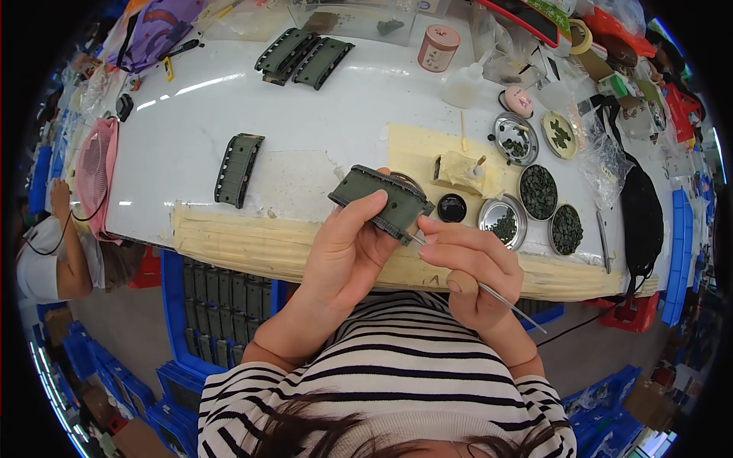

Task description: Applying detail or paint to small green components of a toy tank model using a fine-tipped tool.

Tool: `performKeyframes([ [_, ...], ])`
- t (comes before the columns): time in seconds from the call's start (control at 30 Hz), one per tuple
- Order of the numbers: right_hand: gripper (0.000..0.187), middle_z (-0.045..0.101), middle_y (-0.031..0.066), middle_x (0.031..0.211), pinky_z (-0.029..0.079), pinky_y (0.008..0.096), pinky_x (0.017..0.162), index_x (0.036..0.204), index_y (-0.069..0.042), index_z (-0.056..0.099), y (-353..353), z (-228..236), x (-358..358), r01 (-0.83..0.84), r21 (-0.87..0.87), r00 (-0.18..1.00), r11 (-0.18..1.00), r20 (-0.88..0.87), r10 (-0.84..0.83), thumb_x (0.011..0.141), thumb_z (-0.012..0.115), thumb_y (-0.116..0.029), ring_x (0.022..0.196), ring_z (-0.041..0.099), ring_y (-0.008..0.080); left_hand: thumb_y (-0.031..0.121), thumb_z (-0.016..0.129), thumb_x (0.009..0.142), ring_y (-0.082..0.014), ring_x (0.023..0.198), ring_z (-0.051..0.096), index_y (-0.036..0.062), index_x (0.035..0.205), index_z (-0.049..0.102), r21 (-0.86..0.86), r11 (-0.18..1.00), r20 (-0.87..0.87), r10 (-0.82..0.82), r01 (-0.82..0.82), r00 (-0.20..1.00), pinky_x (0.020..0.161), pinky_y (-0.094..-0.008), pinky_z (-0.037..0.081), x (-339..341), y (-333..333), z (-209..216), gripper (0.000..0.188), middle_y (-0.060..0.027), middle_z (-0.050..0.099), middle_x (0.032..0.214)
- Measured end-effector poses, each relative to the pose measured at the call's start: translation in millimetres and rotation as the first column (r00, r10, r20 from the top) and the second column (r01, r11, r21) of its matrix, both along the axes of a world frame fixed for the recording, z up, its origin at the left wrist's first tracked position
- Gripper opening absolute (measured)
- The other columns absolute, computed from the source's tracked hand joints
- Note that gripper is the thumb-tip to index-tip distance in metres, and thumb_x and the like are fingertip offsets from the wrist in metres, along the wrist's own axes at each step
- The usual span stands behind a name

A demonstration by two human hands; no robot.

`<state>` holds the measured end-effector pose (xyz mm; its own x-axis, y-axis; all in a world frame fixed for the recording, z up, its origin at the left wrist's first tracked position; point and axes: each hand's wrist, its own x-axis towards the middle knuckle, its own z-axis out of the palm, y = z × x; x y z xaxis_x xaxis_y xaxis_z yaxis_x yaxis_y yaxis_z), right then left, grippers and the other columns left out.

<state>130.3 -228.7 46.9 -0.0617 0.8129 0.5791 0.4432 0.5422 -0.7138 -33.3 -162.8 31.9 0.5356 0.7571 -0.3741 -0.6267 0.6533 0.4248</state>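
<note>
White and cluttered along its far side, a desk (183, 114) with a tan padded edge (229, 231) fills a workroom where a person in a striped top (427, 343) works with both hands raised above the near edge. Closed around a curved green panel (359, 188), the left hand (340, 248) keeps its thumb pressed flat on the upper face, with the fingers underneath. Pinched on a thin metal tool (513, 305), the right hand (481, 271) has its fingers curled and points the tip at the panel's lower right corner; whether the tip touches cannot be told. To the left, a matching panel (239, 171) lies alone on the desk, while more panels (305, 58) sit side by side farther back. At right, round tins (520, 191) hold small dark green pieces, near a black cap (452, 207) and a sheet of yellow paper (412, 145). Behind them stand a white bottle (463, 85) and a pink canister (439, 49). Below, a blue crate (174, 320) holds rows of similar panels; at far left, a co-worker's arm (70, 259) is visible.
</note>
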Motion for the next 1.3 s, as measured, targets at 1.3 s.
performKeyframes([
  [1.3,0.029,0.063,0.0105,0.096,0.058,0.0321,0.071,0.101,-0.001,0.068,-7,6,3,-0.032,0.208,0.983,0.978,0.184,-0.007,0.073,0.070,-0.009,0.093,0.067,0.0284,0.011,0.056,0.090,-0.0228,0.107,0.061,0.0018,0.130,0.045,0.138,0.977,0.198,-0.188,0.163,0.962,0.093,-0.0374,0.050,5,15,-4,0.042,-0.0158,0.060,0.115],
])
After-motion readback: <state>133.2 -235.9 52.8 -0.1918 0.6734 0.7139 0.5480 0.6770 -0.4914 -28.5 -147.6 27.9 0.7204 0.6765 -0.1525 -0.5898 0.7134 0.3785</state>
